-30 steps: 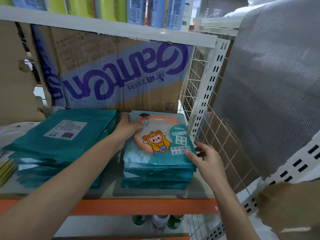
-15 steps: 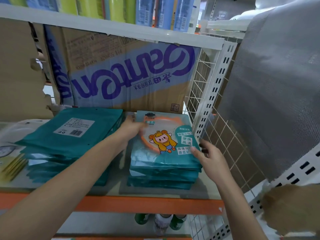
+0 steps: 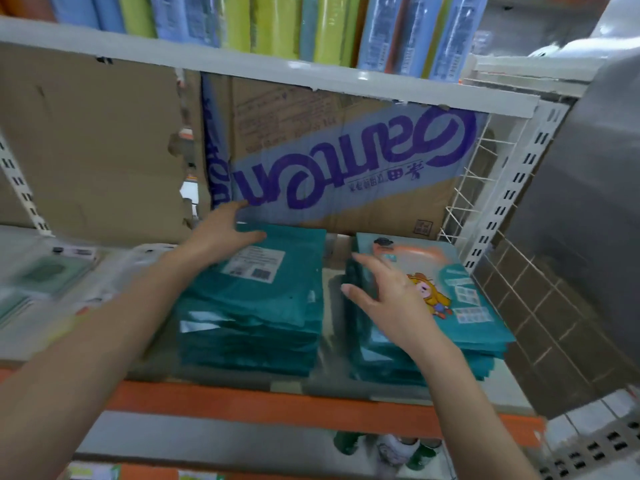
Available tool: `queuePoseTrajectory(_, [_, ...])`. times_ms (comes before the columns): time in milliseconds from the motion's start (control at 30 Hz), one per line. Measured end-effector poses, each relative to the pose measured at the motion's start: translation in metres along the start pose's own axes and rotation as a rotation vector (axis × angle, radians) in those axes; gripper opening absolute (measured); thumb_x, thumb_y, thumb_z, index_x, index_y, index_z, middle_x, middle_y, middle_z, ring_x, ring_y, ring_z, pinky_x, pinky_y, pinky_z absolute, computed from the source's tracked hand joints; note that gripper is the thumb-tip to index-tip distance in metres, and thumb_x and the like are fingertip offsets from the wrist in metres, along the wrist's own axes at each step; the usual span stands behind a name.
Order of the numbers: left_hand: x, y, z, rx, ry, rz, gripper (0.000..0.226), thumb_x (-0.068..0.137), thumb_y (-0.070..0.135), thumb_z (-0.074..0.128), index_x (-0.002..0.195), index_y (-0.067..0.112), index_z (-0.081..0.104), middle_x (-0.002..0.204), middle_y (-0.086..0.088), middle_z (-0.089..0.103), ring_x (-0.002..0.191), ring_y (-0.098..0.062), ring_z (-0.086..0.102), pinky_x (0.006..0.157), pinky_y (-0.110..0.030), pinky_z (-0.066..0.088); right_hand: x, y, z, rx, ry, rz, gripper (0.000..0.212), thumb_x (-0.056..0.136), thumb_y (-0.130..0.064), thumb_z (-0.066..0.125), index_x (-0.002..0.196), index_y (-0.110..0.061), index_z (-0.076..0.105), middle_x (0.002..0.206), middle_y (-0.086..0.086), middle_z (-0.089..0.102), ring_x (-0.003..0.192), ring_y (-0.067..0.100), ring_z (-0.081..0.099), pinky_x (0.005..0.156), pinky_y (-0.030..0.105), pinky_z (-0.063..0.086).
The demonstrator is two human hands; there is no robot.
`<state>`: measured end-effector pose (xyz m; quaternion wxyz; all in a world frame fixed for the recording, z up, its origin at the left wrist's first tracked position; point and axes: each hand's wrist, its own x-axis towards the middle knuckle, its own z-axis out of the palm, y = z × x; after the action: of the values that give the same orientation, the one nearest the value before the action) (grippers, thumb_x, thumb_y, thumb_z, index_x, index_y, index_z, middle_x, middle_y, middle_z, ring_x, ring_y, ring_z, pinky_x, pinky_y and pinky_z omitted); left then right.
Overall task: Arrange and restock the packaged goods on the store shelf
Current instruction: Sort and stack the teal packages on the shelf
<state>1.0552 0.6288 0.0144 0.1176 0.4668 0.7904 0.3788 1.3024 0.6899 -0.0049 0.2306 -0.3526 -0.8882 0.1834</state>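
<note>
**Cardboard box** (image 3: 277,109), behind both hands: a large purple word (image 3: 346,161) is printed upside down and reads as "Ganten". Its last letter ends right at the fingertips (image 3: 240,205) of the left hand (image 3: 221,233). A line of small purple Chinese characters (image 3: 384,176) runs alongside the word, too blurred to read. A square stamp (image 3: 423,226) sits at the box's lower corner, beyond the fingers of the right hand (image 3: 391,299), and is illegible.

**Left stack** (image 3: 263,306): the top pack carries a white label (image 3: 254,263) just below the left thumb, with fine print and code squares that are unreadable.

**Right stack** (image 3: 485,330): the top pack carries white panels (image 3: 467,296) to the right of the right hand's fingers. Their characters are unreadable.
</note>
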Motion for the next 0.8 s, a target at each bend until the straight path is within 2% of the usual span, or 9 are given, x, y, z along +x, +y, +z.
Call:
queuePoseTrajectory(67, [-0.001, -0.024, -0.019, -0.029, -0.015, -0.01, 0.059, 0.082, 0.018, 0.068, 0.134, 0.007, 0.043, 0.134, -0.014, 0.048, 0.119, -0.029, 0.049, 0.097, -0.033, 0.04, 0.005, -0.026, 0.019, -0.003, -0.026, -0.029, 0.054, 0.09, -0.038, 0.055, 0.14, -0.023, 0.038, 0.141, -0.003, 0.042, 0.129, 0.015, 0.037, 0.103, 0.026, 0.029])
queuePoseTrajectory(133, [-0.002, -0.041, -0.033, 0.021, -0.044, -0.008, 0.063, 0.082, 0.024, 0.069, 0.136, 0.009, 0.041, 0.137, -0.011, 0.046, 0.119, -0.028, 0.049, 0.098, -0.033, 0.041, 0.007, -0.045, 0.034, -0.003, -0.064, -0.057, 0.056, 0.09, -0.04, 0.055, 0.14, -0.023, 0.038, 0.14, -0.004, 0.042, 0.128, 0.014, 0.037, 0.107, 0.03, 0.03])
queuePoseTrajectory(233, [-0.005, -0.065, -0.054, 0.169, -0.075, 0.04, 0.077, 0.069, 0.053, 0.063, 0.133, 0.014, 0.045, 0.137, -0.012, 0.045, 0.12, -0.03, 0.047, 0.099, -0.036, 0.039, 0.012, -0.072, 0.059, -0.065, -0.107, -0.086, 0.061, 0.086, -0.049, 0.056, 0.139, -0.024, 0.038, 0.14, -0.005, 0.041, 0.129, 0.016, 0.037, 0.108, 0.038, 0.03])
queuePoseTrajectory(267, [-0.006, -0.071, -0.059, 0.185, -0.086, 0.057, 0.08, 0.065, 0.057, 0.06, 0.131, 0.014, 0.047, 0.135, -0.013, 0.046, 0.119, -0.031, 0.048, 0.099, -0.039, 0.04, 0.011, -0.08, 0.066, -0.097, -0.118, -0.094, 0.064, 0.084, -0.052, 0.056, 0.14, -0.025, 0.038, 0.141, -0.006, 0.04, 0.13, 0.016, 0.035, 0.109, 0.038, 0.028])
queuePoseTrajectory(400, [-0.006, -0.095, -0.07, 0.23, -0.099, 0.115, 0.061, 0.08, 0.034, 0.069, 0.133, 0.015, 0.044, 0.135, -0.013, 0.047, 0.12, -0.031, 0.045, 0.099, -0.041, 0.038, 0.01, -0.104, 0.085, -0.262, -0.174, -0.106, 0.077, 0.078, -0.063, 0.056, 0.143, -0.029, 0.032, 0.15, -0.011, 0.027, 0.136, 0.013, 0.024, 0.11, 0.03, 0.015])
queuePoseTrajectory(500, [-0.004, -0.105, -0.076, 0.268, -0.116, 0.144, 0.06, 0.081, 0.035, 0.066, 0.133, 0.018, 0.043, 0.135, -0.011, 0.047, 0.121, -0.03, 0.045, 0.099, -0.04, 0.037, 0.011, -0.113, 0.094, -0.343, -0.096, -0.131, 0.066, 0.083, -0.055, 0.056, 0.14, -0.027, 0.038, 0.147, -0.009, 0.034, 0.134, 0.014, 0.032, 0.107, 0.03, 0.02])
queuePoseTrajectory(667, [0.001, -0.117, -0.081, 0.266, -0.121, 0.171, 0.061, 0.083, 0.035, 0.064, 0.137, 0.02, 0.039, 0.14, -0.008, 0.041, 0.125, -0.028, 0.04, 0.101, -0.038, 0.033, 0.015, -0.118, 0.106, -0.358, 0.044, -0.195, 0.042, 0.078, -0.044, 0.057, 0.111, -0.021, 0.067, 0.114, -0.004, 0.066, 0.102, 0.023, 0.063, 0.083, 0.037, 0.048])
queuePoseTrajectory(733, [0.001, -0.119, -0.083, 0.232, -0.127, 0.166, 0.063, 0.083, 0.035, 0.065, 0.138, 0.019, 0.039, 0.141, -0.007, 0.041, 0.125, -0.028, 0.041, 0.101, -0.037, 0.034, 0.015, -0.117, 0.109, -0.368, 0.104, -0.232, 0.03, 0.077, -0.042, 0.058, 0.095, -0.022, 0.071, 0.096, -0.006, 0.071, 0.086, 0.019, 0.068, 0.069, 0.032, 0.052])
queuePoseTrajectory(800, [0.001, -0.12, -0.087, 0.165, -0.158, 0.165, 0.071, 0.077, 0.048, 0.064, 0.138, 0.02, 0.039, 0.141, -0.005, 0.041, 0.125, -0.027, 0.042, 0.102, -0.038, 0.036, 0.014, -0.119, 0.111, -0.345, 0.19, -0.25, 0.022, 0.08, -0.041, 0.053, 0.078, -0.023, 0.067, 0.08, -0.009, 0.07, 0.071, 0.014, 0.067, 0.056, 0.025, 0.051])
